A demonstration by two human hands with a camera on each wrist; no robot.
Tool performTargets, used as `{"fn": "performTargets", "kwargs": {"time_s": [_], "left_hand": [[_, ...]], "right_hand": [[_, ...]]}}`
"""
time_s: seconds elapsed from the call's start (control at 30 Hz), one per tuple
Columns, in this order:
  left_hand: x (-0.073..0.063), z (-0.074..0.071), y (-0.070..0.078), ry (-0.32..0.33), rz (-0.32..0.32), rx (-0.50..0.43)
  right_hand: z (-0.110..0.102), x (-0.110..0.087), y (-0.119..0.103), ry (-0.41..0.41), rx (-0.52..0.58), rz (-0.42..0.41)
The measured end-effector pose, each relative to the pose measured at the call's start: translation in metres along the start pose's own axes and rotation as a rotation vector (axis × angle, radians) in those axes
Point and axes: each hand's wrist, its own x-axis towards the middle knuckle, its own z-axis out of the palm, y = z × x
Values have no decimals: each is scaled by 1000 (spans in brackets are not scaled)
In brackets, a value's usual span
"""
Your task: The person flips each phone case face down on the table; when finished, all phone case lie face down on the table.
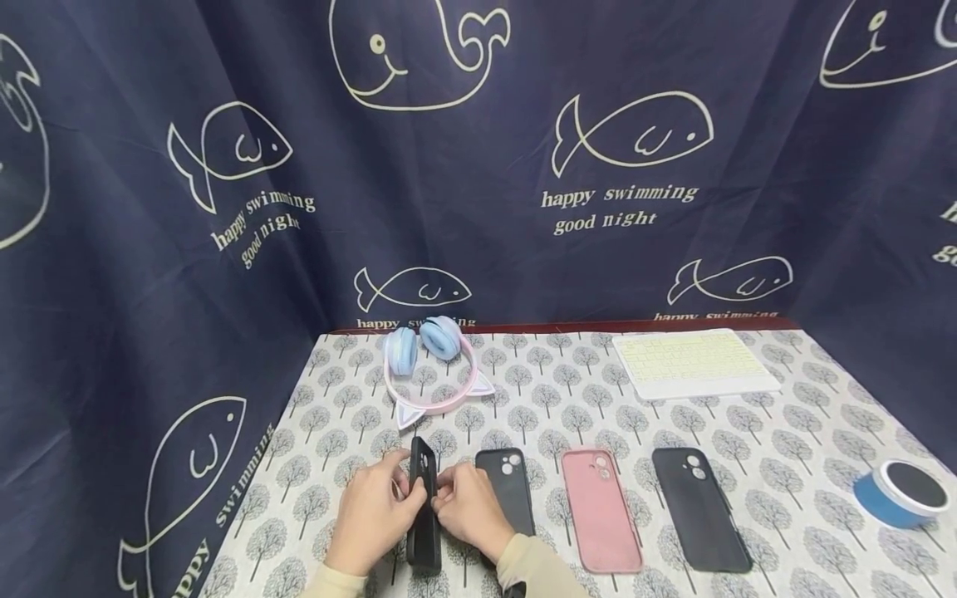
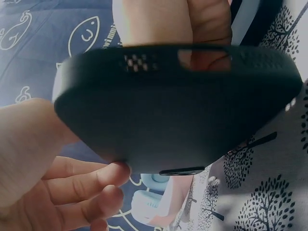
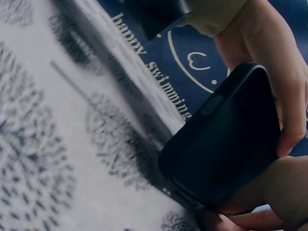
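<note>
A black phone case (image 1: 424,540) stands on its long edge, tilted up from the table, between the two hands. My left hand (image 1: 374,507) grips its left side with thumb and fingers. From the right, my right hand (image 1: 471,502) pinches its near edge with curled fingers. In the left wrist view the end of the phone case (image 2: 168,115) shows small speaker holes and a port cutout, with skin visible through the cutout. The right wrist view shows the dark hollow side of the phone case (image 3: 226,139).
To the right lie a dark phone case (image 1: 508,486), partly behind my right wrist, a pink phone case (image 1: 601,515) and another black one (image 1: 699,511). Cat-ear headphones (image 1: 444,403) and a white keyboard (image 1: 695,365) lie farther back. A blue-and-white round container (image 1: 897,494) sits far right.
</note>
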Motion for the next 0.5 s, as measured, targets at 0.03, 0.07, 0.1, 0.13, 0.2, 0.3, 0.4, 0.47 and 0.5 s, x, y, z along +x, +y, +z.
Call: {"fn": "performTargets", "kwargs": {"time_s": [0.03, 0.07, 0.1, 0.13, 0.2, 0.3, 0.4, 0.47, 0.5], "left_hand": [[0, 0, 0, 1, 0, 3], [0, 1, -1, 4, 2, 6], [0, 1, -1, 7, 3, 7], [0, 2, -1, 10, 8, 7], [0, 3, -2, 21, 16, 10], [0, 5, -4, 35, 24, 24], [0, 7, -5, 39, 15, 33], [0, 7, -6, 32, 5, 32], [0, 7, -6, 27, 2, 29]], "right_hand": [[1, 0, 0, 2, -9, -6], [1, 0, 0, 6, -19, -15], [2, 0, 0, 10, -28, -24], [2, -1, 0, 13, -35, -33], [3, -1, 0, 16, -48, -44], [3, -1, 0, 25, -67, -51], [4, 0, 0, 33, -90, -57], [4, 0, 0, 33, -97, -55], [5, 0, 0, 31, -97, -52]]}}
